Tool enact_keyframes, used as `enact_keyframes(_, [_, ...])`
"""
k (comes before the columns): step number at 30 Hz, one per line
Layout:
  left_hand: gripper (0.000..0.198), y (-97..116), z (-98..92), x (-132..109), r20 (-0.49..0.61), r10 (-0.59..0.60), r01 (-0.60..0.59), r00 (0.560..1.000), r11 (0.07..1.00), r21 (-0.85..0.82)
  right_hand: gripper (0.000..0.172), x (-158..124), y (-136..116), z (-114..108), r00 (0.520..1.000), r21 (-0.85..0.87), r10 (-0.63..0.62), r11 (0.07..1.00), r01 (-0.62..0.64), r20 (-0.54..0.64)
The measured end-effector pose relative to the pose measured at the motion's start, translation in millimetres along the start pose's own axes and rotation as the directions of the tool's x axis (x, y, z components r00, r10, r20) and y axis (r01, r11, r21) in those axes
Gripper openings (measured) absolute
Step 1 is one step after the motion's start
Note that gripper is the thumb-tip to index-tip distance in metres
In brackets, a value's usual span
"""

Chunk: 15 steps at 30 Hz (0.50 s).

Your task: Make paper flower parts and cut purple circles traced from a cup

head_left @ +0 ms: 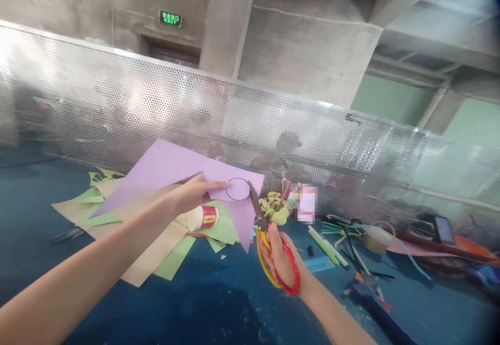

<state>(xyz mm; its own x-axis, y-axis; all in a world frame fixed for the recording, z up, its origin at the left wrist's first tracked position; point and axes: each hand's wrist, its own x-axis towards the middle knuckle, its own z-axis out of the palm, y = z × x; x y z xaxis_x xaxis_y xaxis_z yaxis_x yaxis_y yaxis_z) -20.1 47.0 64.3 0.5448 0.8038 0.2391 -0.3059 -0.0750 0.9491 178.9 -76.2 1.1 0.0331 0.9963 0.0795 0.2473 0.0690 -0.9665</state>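
My left hand (193, 193) grips a large purple paper (156, 173) above the table, its index finger stretched toward a circle drawn in dark line (238, 189). Scissors (258, 207) with red and yellow handles are in my right hand (279, 251), fingers wrapped round the loops. The blades point up and reach the paper close to the circle's right side. A red and white paper cup (205, 217) lies tilted below my left hand, over green and tan sheets.
Green and tan papers (152, 254) spread across the blue table (195, 303). Cut scraps (279, 215), green and white markers (328, 246), a tape roll (378, 238) and a phone (444, 230) lie to the right. A perforated metal screen (156, 100) stands behind.
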Motion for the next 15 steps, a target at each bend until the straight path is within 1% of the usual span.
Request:
enact_keyframes(4, [0.037, -0.8, -6.0, 1.2, 0.034, -0.016, 0.015, 0.999, 1.0, 0.02, 0.057, 1.7, -1.4, -3.4, 0.999, -0.015, -0.014, 1.0, 0.014, 0.032])
enact_keyframes(8, [0.038, -4.6, -10.4, 3.2, 0.079, -0.02, 0.016, 0.997, 0.999, 0.05, 0.056, 1.7, -6.4, -10.2, 0.982, 0.042, 0.017, 0.999, -0.025, 0.187])
enact_keyframes(10, [0.038, -6.0, -10.5, 3.2, 0.123, -0.032, 0.024, 0.992, 0.997, 0.07, 0.052, 1.4, -8.0, -13.2, 0.97, 0.054, 0.032, 0.997, -0.047, 0.241])
enact_keyframes(13, [0.038, -6.2, -9.0, 1.7, 0.205, -0.056, 0.04, 0.977, 0.996, 0.081, 0.049, 0.7, -9.7, -14.4, 0.966, 0.052, 0.036, 0.997, -0.051, 0.257])
enact_keyframes(15, [0.037, -5.5, -7.9, 0.2, 0.236, -0.07, 0.052, 0.969, 0.995, 0.081, 0.049, -0.1, -11.5, -13.1, 0.966, 0.05, 0.027, 0.998, -0.041, 0.256])
